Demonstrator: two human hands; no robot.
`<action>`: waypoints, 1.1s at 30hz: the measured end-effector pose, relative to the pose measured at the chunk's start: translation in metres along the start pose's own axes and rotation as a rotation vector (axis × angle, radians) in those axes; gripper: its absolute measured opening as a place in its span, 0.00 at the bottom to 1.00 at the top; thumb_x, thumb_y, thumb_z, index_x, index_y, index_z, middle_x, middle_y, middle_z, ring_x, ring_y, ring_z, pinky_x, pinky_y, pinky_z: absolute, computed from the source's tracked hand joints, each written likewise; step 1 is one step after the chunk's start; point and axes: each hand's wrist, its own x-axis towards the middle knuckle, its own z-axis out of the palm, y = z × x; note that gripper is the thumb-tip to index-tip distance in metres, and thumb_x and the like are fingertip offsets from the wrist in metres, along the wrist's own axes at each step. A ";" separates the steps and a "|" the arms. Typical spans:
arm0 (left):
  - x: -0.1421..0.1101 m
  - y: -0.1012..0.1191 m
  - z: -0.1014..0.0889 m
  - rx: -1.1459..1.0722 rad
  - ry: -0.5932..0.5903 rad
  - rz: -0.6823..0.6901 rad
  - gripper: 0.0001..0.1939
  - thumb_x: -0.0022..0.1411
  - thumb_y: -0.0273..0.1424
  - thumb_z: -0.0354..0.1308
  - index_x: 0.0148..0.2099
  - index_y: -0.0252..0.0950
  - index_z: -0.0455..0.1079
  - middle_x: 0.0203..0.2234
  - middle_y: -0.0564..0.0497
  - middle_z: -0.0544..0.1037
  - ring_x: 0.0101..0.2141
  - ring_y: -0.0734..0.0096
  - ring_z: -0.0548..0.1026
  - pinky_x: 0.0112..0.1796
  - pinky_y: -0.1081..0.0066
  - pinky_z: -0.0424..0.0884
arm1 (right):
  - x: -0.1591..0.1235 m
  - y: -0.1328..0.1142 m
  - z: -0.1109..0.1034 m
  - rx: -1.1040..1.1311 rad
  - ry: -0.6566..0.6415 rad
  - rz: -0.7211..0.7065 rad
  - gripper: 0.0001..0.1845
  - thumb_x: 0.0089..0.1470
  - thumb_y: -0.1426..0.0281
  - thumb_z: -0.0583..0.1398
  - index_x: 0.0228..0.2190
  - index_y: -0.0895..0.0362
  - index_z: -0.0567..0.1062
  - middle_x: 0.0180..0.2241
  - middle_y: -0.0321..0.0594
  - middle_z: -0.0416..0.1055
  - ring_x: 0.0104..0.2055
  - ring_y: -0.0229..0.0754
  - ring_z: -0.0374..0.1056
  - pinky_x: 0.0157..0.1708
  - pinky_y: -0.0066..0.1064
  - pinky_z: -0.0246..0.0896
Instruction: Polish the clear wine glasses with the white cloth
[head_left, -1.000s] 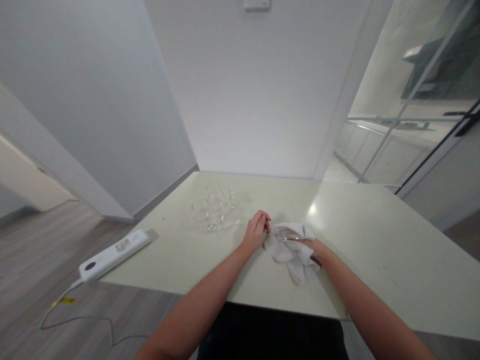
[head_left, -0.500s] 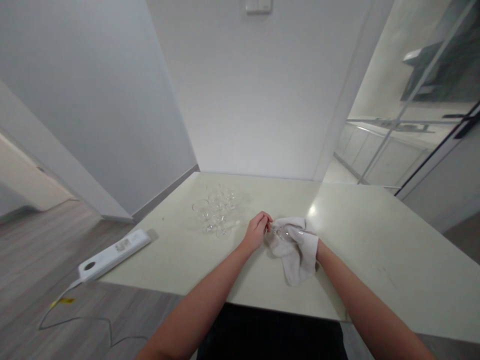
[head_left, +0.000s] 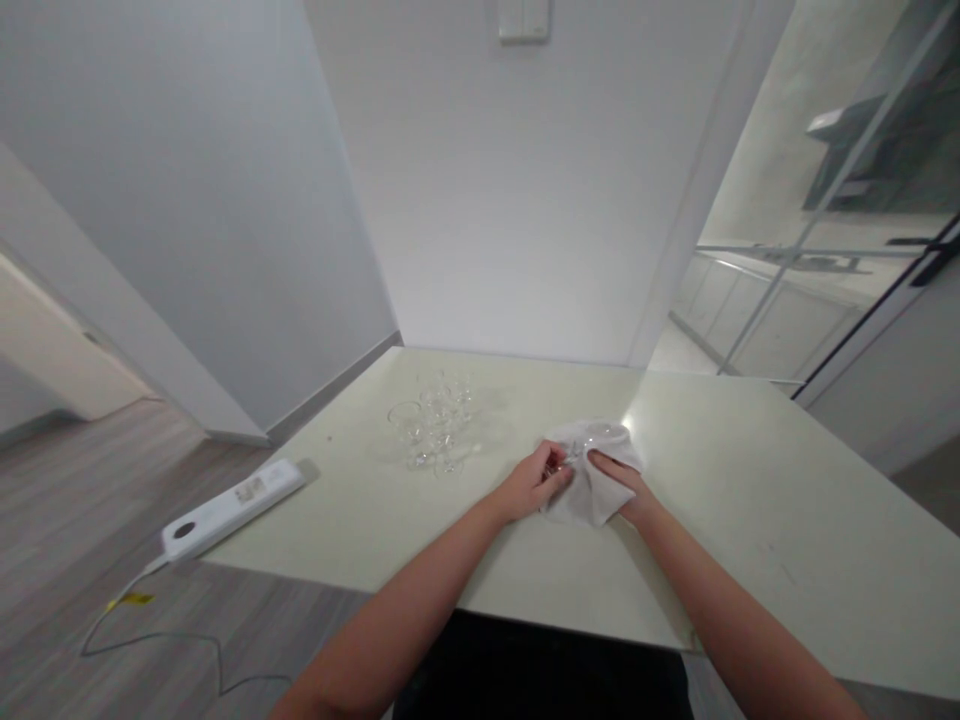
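My left hand [head_left: 534, 485] pinches the stem or foot of a clear glass [head_left: 600, 436] held above the pale table [head_left: 750, 520]. A white cloth [head_left: 589, 495] is wrapped around the bowl of that glass. My right hand [head_left: 626, 485] grips the cloth against the glass, its fingers closed over the fabric. A cluster of several clear glasses [head_left: 431, 425] stands on the table to the left of my hands.
A white power strip [head_left: 232, 508] lies at the table's left corner, with its cable [head_left: 150, 640] trailing onto the wooden floor. White walls rise behind the table. A glass partition [head_left: 825, 230] stands at the right.
Both hands have turned the glass so its bowl points up and away. The cloth, which hung down toward me, is now bunched around the glass. The hands sit closer together.
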 end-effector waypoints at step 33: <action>0.000 0.001 -0.004 -0.147 0.161 0.158 0.35 0.55 0.39 0.65 0.61 0.39 0.54 0.50 0.42 0.69 0.43 0.66 0.70 0.41 0.68 0.67 | 0.001 0.012 -0.018 -0.796 -0.116 -0.355 0.09 0.42 0.66 0.67 0.29 0.54 0.79 0.31 0.41 0.79 0.37 0.51 0.74 0.43 0.41 0.69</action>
